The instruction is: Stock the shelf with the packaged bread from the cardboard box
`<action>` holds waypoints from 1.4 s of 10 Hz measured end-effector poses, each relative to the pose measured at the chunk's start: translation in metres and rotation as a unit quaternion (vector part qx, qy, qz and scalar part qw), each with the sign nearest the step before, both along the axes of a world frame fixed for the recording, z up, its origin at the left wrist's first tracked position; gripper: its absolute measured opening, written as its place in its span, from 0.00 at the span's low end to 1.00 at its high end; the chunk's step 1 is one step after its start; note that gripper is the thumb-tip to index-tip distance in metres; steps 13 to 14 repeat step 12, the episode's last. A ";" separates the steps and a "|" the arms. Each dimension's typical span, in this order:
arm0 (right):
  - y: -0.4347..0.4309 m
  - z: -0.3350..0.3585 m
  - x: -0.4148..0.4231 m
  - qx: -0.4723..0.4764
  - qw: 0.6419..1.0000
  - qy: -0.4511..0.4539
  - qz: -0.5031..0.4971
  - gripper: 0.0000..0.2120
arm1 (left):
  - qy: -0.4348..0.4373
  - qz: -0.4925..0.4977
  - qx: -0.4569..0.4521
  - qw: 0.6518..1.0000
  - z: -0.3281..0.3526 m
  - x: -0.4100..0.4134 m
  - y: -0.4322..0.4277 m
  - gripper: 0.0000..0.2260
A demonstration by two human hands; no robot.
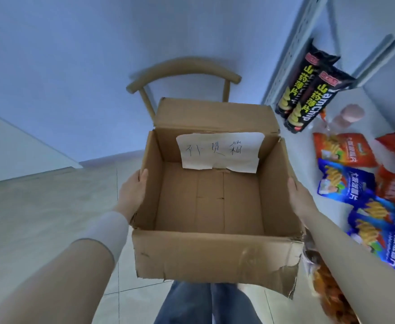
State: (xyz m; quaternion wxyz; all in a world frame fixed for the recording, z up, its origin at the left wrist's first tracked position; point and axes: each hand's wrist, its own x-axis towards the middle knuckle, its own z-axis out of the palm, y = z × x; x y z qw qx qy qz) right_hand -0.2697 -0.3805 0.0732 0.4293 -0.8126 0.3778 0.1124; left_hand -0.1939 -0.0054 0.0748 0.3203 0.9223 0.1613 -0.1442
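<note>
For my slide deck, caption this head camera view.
Empty box held by left hand and right hand beside a shelf of snack bags.

"YamChip" on black snack pack (316,104)
</note>
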 end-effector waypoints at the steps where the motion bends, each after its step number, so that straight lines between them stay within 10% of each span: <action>1: 0.008 -0.016 0.058 -0.004 1.000 0.007 0.027 0.23 | 0.017 0.032 -0.012 0.999 -0.023 0.039 0.009 0.18; 10: 0.039 -0.145 0.270 -0.119 0.989 0.035 0.082 0.22 | 0.083 0.148 -0.048 0.984 -0.157 0.206 0.019 0.23; 12: 0.069 -0.108 0.267 -0.268 0.924 -0.019 0.273 0.28 | 0.078 0.036 0.162 0.983 -0.109 0.199 0.000 0.28; 14: 0.069 -0.108 0.267 -0.268 0.924 -0.019 0.273 0.28 | 0.078 0.036 0.162 0.983 -0.109 0.199 0.000 0.28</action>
